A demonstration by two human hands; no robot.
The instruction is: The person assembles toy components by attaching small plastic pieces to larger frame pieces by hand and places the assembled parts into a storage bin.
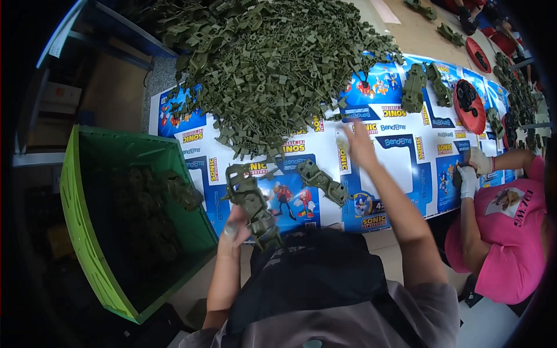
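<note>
- While your left hand [235, 227] sits low at the near edge of the table, its fingers are curled shut around the bottom of an olive-green strip of joined plastic pieces [250, 204], which stands nearly upright from your grip and leans a little to the left.
- Your right hand [360, 145] is stretched forward over the printed sheet [400, 168], fingers spread and open, holding nothing; it hovers just short of the big heap's near edge, and whether the fingertips touch the sheet cannot be told.
- Between your two hands a second, shorter green strip [322, 181] lies flat on the sheet, slanting down to the right, apart from both hands.
- Ahead of you the large pile of loose olive-green parts [272, 64] covers the far half of the table, spilling onto the colourful cartoon-printed sheet.
- At your left a green plastic crate [87, 232] stands tilted beside the table, with dark assembled pieces lying inside it.
- On your right another person in a pink shirt [510, 238] works with gloved hands [473, 171] held close together at the sheet's edge.
- Farther back on the right, a red round tray [469, 107] lies on the sheet with more assembled green pieces [413, 88] just beside it.
</note>
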